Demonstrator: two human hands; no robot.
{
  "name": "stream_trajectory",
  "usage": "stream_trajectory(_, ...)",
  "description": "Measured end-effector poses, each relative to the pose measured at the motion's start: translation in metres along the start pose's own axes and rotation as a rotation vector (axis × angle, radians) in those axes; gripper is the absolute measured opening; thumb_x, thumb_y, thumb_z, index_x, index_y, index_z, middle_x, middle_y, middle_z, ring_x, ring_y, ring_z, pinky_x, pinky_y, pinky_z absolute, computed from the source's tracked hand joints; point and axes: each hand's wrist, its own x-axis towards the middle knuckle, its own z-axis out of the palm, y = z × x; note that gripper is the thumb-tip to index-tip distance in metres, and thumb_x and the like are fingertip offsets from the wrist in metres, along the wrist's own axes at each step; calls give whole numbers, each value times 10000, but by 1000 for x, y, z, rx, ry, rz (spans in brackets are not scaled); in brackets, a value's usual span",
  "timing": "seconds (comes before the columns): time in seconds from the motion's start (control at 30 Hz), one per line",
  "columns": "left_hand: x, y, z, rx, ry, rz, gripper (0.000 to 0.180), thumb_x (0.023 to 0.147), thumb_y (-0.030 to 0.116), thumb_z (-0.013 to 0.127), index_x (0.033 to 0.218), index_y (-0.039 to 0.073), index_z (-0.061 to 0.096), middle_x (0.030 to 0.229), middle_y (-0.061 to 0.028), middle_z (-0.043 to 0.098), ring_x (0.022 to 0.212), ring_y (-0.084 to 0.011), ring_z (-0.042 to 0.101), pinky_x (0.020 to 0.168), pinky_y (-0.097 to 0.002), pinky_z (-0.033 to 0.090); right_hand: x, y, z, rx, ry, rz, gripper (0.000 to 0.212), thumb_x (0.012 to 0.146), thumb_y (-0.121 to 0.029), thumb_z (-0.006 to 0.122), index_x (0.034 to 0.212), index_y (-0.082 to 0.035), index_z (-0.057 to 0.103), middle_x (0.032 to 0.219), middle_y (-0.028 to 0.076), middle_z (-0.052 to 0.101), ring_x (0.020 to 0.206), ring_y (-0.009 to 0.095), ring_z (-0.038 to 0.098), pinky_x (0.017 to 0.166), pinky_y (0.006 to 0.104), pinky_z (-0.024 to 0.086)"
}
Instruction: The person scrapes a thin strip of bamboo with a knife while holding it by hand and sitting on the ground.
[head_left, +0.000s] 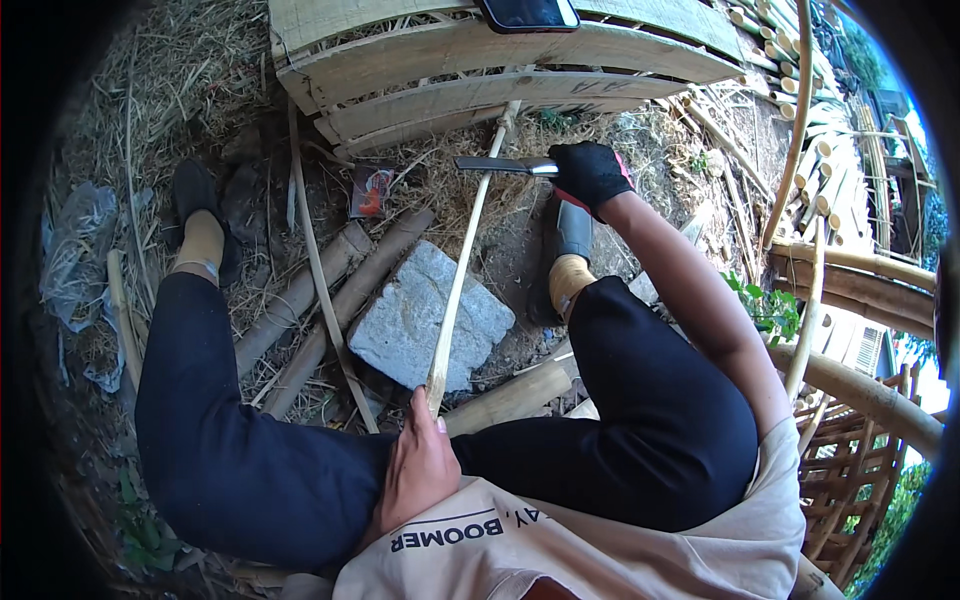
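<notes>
My left hand [418,470] grips the near end of a long thin bamboo strip [462,262] that runs away from me over a flat grey stone [400,325]. Its far end reaches the bamboo slats ahead. My right hand [590,175], in a black glove, holds the handle of a knife with a broad flat blade [492,164]. The blade points left and lies across the strip near its far end. I am sitting low with both knees bent, dark trousers on either side of the stone.
A curved frame of wide bamboo slats [480,70] lies ahead with a dark phone [528,12] on it. Thick bamboo poles [320,300] lie left of the stone. Bamboo stalks and woven lattice [850,470] stand at right. Straw and plastic scraps [70,250] cover the ground.
</notes>
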Motion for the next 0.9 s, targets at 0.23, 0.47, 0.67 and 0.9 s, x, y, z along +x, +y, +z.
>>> stream_trajectory(0.23, -5, 0, -2, 56, -3, 17, 550, 1030, 112, 434, 1516, -49, 233, 1247, -390, 555, 1087, -547, 568, 936, -563, 452, -46, -46, -13, 133, -31, -37, 206, 815, -273, 680, 976, -147, 705, 816, 165, 710, 788, 390, 698, 723, 494, 557)
stream_trajectory(0.47, 3, 12, -2, 72, 1, 26, 508, 1013, 59, 407, 1480, -83, 264, 1234, -415, 539, 1079, -563, 564, 918, -568, 459, -32, -5, -8, 75, -5, 59, 217, 836, -287, 657, 976, -144, 741, 861, 162, 729, 833, 370, 717, 753, 481, 567)
stream_trajectory(0.67, 1, 15, -5, 107, 6, 5, 513, 1018, 68, 410, 1484, -84, 259, 1230, -414, 540, 1076, -565, 562, 920, -564, 457, -38, -18, -18, 50, -38, -26, 235, 831, -267, 648, 1025, -160, 726, 853, 161, 728, 838, 364, 722, 750, 482, 567)
stream_trajectory(0.9, 5, 15, -6, 67, -18, 8, 514, 1003, 40, 417, 1469, -111, 258, 1258, -430, 512, 1095, -568, 553, 933, -568, 453, -28, 5, -8, 14, 31, 53, 188, 844, -257, 636, 961, -158, 747, 848, 144, 730, 833, 360, 722, 755, 469, 567)
